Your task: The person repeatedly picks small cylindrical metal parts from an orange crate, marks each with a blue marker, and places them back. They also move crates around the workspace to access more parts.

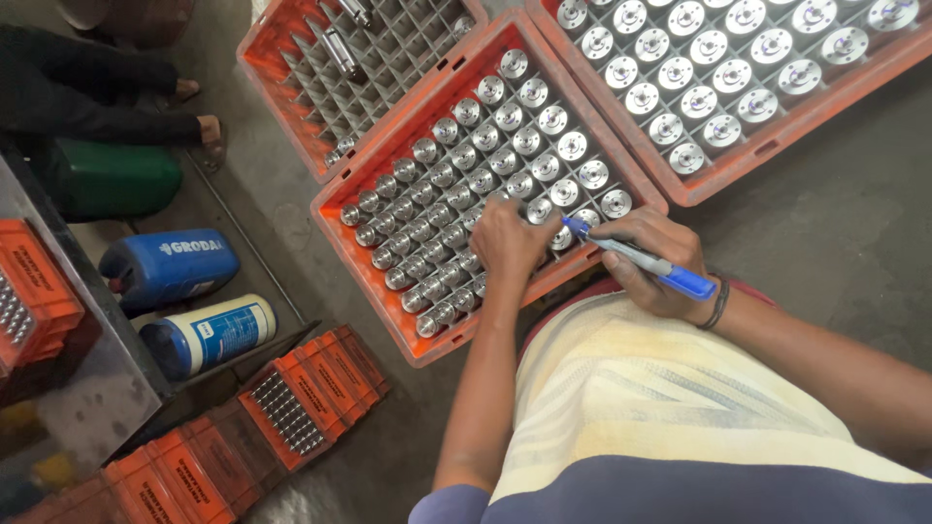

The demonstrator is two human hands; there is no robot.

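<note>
An orange crate (361,254) with a divider grid stands before me, filled with several shiny metal cylindrical parts (485,155). My left hand (510,241) rests on the parts at the crate's near side, fingers curled around one of them. My right hand (658,264) grips a blue marker pen (641,258), its tip pointing at a part near the crate's near right corner. A dark band sits on my right wrist.
A second orange crate (738,165) of flanged metal parts lies at the upper right, a nearly bare one (282,97) at the upper left. Blue (165,267), white-blue (209,335) and green (112,180) canisters lie left. Stacked orange crates (291,408) sit below. Another person's feet (199,121) are upper left.
</note>
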